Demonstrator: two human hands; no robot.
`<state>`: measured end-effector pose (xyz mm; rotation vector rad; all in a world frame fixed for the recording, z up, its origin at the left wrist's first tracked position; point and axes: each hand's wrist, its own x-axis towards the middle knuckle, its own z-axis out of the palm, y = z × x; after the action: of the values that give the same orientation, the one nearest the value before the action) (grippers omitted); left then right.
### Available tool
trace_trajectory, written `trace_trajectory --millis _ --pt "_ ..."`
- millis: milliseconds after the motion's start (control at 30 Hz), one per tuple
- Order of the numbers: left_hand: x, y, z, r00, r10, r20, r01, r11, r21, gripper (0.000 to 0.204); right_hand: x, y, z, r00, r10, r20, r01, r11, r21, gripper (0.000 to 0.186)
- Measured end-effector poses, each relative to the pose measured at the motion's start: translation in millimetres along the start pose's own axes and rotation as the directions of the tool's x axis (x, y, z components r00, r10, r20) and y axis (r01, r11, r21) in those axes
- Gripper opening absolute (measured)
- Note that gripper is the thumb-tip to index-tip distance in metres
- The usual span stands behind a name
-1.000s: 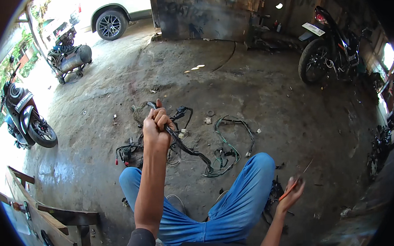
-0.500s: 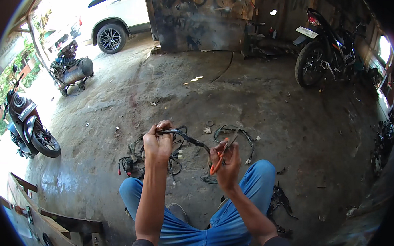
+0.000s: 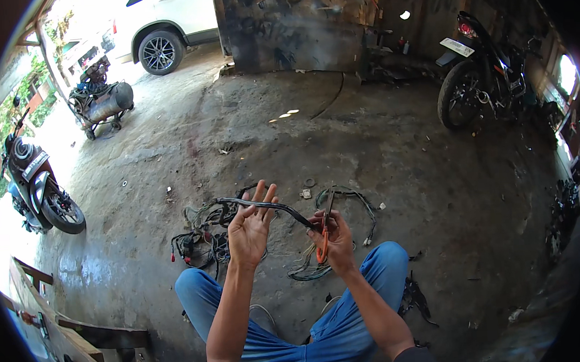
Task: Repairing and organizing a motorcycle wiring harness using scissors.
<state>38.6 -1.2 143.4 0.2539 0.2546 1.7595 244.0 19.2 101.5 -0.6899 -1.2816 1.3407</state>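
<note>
A black-wrapped wiring harness (image 3: 290,210) stretches between my two hands above the floor. My left hand (image 3: 250,232) is open, its fingers spread upward, and the harness crosses it at the thumb and fingers. My right hand (image 3: 336,239) is closed around orange-handled scissors (image 3: 323,245), whose dark blades point up and away. Its thumb and fingers also pinch the harness near the right end. Below, a tangle of wires with connectors (image 3: 201,241) lies on the floor behind and left of my left hand. A looped bundle of thinner wires (image 3: 371,219) lies beyond my right hand.
A small pale connector (image 3: 306,194) and a ring (image 3: 310,182) lie on the concrete ahead. Black scraps (image 3: 414,296) lie beside my right knee. A wooden bench (image 3: 101,328) stands at left. Motorcycles (image 3: 51,193), a compressor (image 3: 106,105) and a white car (image 3: 170,26) stand farther off.
My left hand has gone from gripping the harness to spread fingers. The harness has dropped slightly, and the scissors have turned so their blades point more upright.
</note>
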Motion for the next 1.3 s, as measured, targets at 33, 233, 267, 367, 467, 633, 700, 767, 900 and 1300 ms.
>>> trace_trajectory --millis 33,233,267,367,467,633,700,767,900,1300 --pt "0.9 -2.6 -3.5 0.998 0.015 0.064 -0.025 0.988 0.154 0.086 -0.3 2.2 -4.1 0.999 0.036 -0.021 -0.036 0.999 0.0 0.034" --pt "-7.5 -34.7 -34.2 0.969 -0.225 0.098 0.105 0.742 0.662 0.052 -0.5 14.6 -8.2 0.974 0.192 -0.121 -0.174 0.975 0.141 0.033" --pt "-9.8 -43.0 -30.9 0.968 -0.23 0.098 0.088 0.679 0.729 0.051 -0.6 16.6 -9.7 0.973 0.191 -0.13 -0.173 0.975 0.139 0.033" --pt "-8.5 -53.0 -40.0 0.979 -0.19 0.076 0.063 0.632 0.773 0.038 -0.4 24.1 -5.2 0.979 0.189 -0.079 -0.177 0.975 0.134 0.032" --pt "-5.3 -46.0 -63.0 0.993 -0.118 0.025 0.019 0.359 0.933 0.02 -1.0 33.1 2.5 0.965 0.244 -0.094 -0.234 0.966 0.111 0.031" --pt "-8.0 -62.1 -91.6 0.997 -0.033 0.072 -0.058 0.319 0.946 0.014 -0.4 43.4 1.7 0.953 0.286 -0.099 -0.277 0.956 0.093 0.03" --pt "-11.8 -67.7 -94.5 0.995 0.058 0.079 -0.093 0.311 0.946 0.018 1.4 49.1 3.0 0.957 0.271 -0.102 -0.264 0.961 0.08 0.028" --pt "-16.7 -70.6 -92.5 0.995 0.082 0.048 -0.076 0.368 0.927 0.017 3.5 44.3 9.2 0.954 0.287 -0.086 -0.28 0.957 0.078 0.028" --pt "-21.8 -75.7 -97.8 0.99 0.116 -0.081 0.001 0.571 0.821 0.011 4.4 48.8 11.6 0.971 0.238 0.0 -0.238 0.969 0.06 0.028" --pt "-74.6 -54.6 -9.0 0.82 -0.167 -0.548 0.222 0.974 0.035 0.015 -11.8 43.9 18.7 0.966 0.203 0.161 -0.217 0.973 0.081 0.033"
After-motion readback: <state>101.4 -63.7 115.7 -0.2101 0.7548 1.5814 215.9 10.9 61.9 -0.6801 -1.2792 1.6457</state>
